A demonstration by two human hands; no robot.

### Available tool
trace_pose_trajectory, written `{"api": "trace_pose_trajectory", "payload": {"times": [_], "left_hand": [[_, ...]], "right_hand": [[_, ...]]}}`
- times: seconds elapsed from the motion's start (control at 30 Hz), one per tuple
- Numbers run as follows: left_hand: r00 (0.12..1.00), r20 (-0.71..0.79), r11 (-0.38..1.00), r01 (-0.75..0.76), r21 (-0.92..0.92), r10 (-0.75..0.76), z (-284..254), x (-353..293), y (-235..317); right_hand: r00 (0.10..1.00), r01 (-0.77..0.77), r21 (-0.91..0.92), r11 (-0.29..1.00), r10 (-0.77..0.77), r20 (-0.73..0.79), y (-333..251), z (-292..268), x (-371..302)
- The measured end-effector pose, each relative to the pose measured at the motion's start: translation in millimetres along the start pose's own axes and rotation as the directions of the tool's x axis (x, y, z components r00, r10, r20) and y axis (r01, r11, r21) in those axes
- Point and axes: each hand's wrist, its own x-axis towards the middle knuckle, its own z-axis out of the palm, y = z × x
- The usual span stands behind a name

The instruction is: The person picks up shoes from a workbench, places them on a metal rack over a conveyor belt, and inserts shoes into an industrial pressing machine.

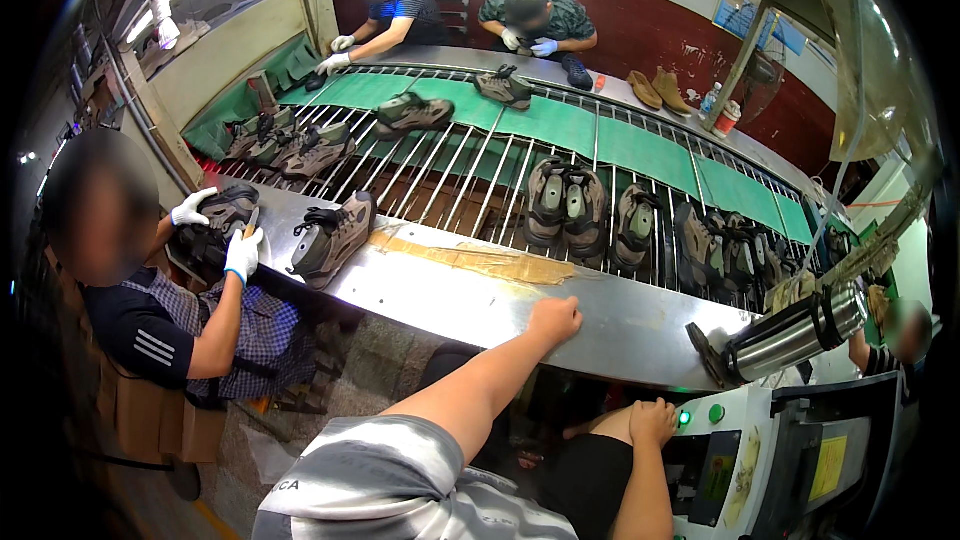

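Note:
My left hand point(556, 320) rests in a loose fist on the metal ledge point(450, 302) of the conveyor, with nothing showing in it. Low on the right, my right hand point(653, 422) lies on my bent knee beside a machine point(718, 460) with green buttons, its fingers laid out and holding nothing. Beyond my left hand, a pair of brown-grey sport shoes point(566, 202) and a single shoe point(633, 228) sit on the rollers. Another shoe point(335, 238) stands on the ledge to the left.
A co-worker point(150, 270) at left, in white gloves, handles a dark shoe point(230, 208). Two more people point(400, 10) work across the conveyor, where shoes ride a green belt point(560, 120). A steel flask point(795, 335) leans at right. Several shoes point(735, 255) crowd the rollers near it.

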Motion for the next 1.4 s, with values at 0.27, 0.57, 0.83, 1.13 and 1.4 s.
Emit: {"api": "trace_pose_trajectory", "payload": {"times": [0.27,0.57,0.83,1.13,1.4], "left_hand": [[0.995,0.100,1.000,0.019,0.012,-0.020,-10,3,-1],[0.980,0.200,0.957,0.045,-0.288,0.014,-31,10,-25],[0.922,-0.152,0.807,0.221,-0.547,-0.355,-121,106,-192],[0.634,-0.389,0.733,0.472,-0.490,-0.668,-209,243,-464],[0.627,-0.374,0.697,0.408,-0.589,-0.683,-233,320,-539]], "right_hand": [[0.995,0.080,-0.113,0.990,-0.074,0.060,-10,9,7],[0.968,0.252,-0.279,0.927,-0.247,0.052,-47,12,-12],[0.652,0.739,0.397,0.544,-0.727,-0.217,-285,31,19],[0.572,0.808,0.260,0.529,-0.810,-0.130,-448,102,10],[0.502,0.858,0.231,0.459,-0.846,-0.179,-446,95,20]]}}
